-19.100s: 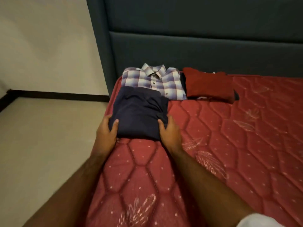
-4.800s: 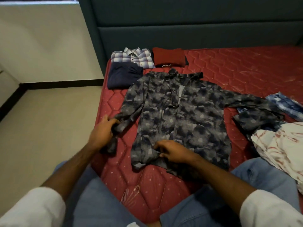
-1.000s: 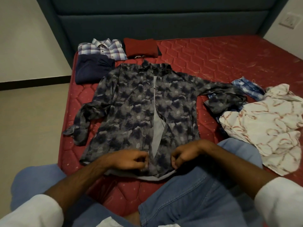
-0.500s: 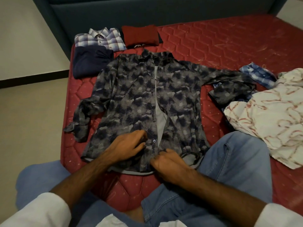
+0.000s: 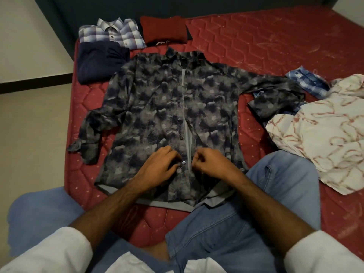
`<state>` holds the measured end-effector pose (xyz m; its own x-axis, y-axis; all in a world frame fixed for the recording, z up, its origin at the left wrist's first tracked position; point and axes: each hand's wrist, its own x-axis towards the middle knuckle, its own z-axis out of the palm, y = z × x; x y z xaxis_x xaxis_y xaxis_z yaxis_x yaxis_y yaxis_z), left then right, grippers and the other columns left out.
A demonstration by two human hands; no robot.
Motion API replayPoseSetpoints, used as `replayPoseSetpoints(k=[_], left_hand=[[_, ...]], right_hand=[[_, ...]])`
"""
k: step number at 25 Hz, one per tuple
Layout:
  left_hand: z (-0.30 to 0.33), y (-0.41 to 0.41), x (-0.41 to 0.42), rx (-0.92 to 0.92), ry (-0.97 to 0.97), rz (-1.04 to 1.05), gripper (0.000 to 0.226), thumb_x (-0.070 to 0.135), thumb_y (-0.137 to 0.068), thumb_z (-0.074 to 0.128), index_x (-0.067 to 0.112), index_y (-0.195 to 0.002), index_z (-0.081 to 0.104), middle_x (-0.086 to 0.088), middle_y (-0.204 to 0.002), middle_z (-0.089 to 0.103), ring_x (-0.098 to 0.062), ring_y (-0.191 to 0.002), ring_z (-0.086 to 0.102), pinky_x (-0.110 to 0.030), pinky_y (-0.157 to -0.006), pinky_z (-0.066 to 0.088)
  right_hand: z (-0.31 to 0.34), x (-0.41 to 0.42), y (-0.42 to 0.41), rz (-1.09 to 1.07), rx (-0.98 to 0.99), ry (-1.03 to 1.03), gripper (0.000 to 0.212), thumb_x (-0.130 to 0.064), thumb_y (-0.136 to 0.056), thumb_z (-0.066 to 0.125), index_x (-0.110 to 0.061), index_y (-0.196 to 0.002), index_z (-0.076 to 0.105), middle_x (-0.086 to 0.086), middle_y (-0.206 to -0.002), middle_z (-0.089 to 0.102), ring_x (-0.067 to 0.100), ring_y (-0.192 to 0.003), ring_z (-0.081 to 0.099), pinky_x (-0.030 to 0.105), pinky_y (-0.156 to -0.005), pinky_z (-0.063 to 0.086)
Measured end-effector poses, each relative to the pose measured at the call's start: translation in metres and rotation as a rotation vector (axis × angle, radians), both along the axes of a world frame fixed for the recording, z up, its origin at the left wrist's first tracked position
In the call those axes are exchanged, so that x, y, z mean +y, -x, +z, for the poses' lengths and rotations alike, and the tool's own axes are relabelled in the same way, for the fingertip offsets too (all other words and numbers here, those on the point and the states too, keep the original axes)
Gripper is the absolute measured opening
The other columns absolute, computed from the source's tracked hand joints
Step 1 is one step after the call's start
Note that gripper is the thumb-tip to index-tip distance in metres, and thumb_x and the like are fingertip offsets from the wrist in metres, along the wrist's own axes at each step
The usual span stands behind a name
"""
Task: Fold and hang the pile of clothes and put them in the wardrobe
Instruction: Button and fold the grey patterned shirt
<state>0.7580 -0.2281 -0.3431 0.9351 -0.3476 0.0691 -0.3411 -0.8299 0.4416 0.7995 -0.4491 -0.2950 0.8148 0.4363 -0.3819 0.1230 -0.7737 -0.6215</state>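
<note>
- Head view looks down on a red bed [image 5: 266,42] where a grey patterned shirt [image 5: 157,107] lies spread flat, front up, collar toward the headboard.
- Left hand [image 5: 159,166] rests on the shirt's lower front, fingertips pinching the placket just beside a button [image 5: 183,162].
- Right hand [image 5: 210,161] is curled, fingers pinched on the opposite edge of the opening, near the left hand.
- Shirt's left sleeve lies bunched toward the bed's edge; the other sleeve reaches into the unfolded pile.
- Folded plaid shirt [image 5: 112,33], red top [image 5: 164,29] and navy garment [image 5: 98,60] sit near the headboard.
- White printed cloth [image 5: 325,134] and blue checked shirt [image 5: 309,80] lie loose at the right.
- Person's jeans-clad knee [image 5: 275,184] rests on the bed, touching the shirt's hem.
</note>
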Motion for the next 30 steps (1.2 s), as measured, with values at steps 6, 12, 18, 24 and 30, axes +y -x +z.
replayPoseSetpoints(k=[6, 12, 18, 24, 30], left_hand=[[0.001, -0.007, -0.026, -0.066, -0.221, 0.09, 0.018, 0.036, -0.092, 0.065, 0.022, -0.103, 0.066, 0.002, -0.106, 0.053, -0.019, -0.101, 0.048, -0.037, -0.083, 0.035], [0.007, -0.012, -0.03, 0.343, 0.257, 0.266, 0.012, 0.008, -0.089, 0.07, 0.019, -0.087, 0.069, 0.008, -0.087, 0.067, -0.002, -0.077, 0.062, -0.024, -0.074, 0.053], [0.014, -0.014, -0.036, 0.453, 0.343, 0.425, 0.009, 0.012, -0.089, 0.07, 0.019, -0.084, 0.071, 0.009, -0.077, 0.073, -0.001, -0.07, 0.066, -0.015, -0.065, 0.05], [0.009, -0.01, -0.03, 0.548, 0.63, 0.523, 0.008, 0.013, -0.087, 0.076, 0.019, -0.085, 0.071, 0.003, -0.066, 0.067, -0.005, -0.055, 0.059, -0.028, -0.062, 0.05], [0.013, -0.007, -0.032, 0.589, 0.755, 0.546, 0.007, 0.007, -0.09, 0.073, 0.014, -0.091, 0.072, 0.0, -0.069, 0.067, 0.0, -0.054, 0.06, -0.014, -0.053, 0.046]], right_hand=[[-0.013, 0.028, 0.009, -0.138, -0.089, 0.342, 0.056, -0.058, -0.088, 0.066, -0.006, -0.109, 0.062, 0.012, -0.106, 0.068, 0.029, -0.095, 0.065, 0.032, -0.073, 0.05], [-0.012, 0.042, 0.019, -0.194, -0.102, 0.438, 0.062, -0.051, -0.094, 0.062, -0.002, -0.13, 0.054, 0.018, -0.127, 0.058, 0.033, -0.116, 0.059, 0.036, -0.087, 0.051], [0.003, 0.004, 0.012, -0.474, 0.258, -0.115, 0.019, -0.014, -0.091, 0.067, -0.012, -0.075, 0.056, 0.005, -0.068, 0.062, 0.018, -0.067, 0.062, 0.038, -0.071, 0.058], [0.012, -0.016, 0.031, -0.648, 0.418, -0.536, 0.014, 0.002, -0.089, 0.072, -0.009, -0.088, 0.064, -0.001, -0.067, 0.063, 0.011, -0.063, 0.063, 0.029, -0.066, 0.06], [0.038, -0.028, 0.016, -0.465, 0.579, -0.685, 0.019, -0.014, -0.087, 0.076, -0.015, -0.081, 0.059, -0.001, -0.061, 0.059, 0.012, -0.06, 0.06, 0.023, -0.055, 0.049]])
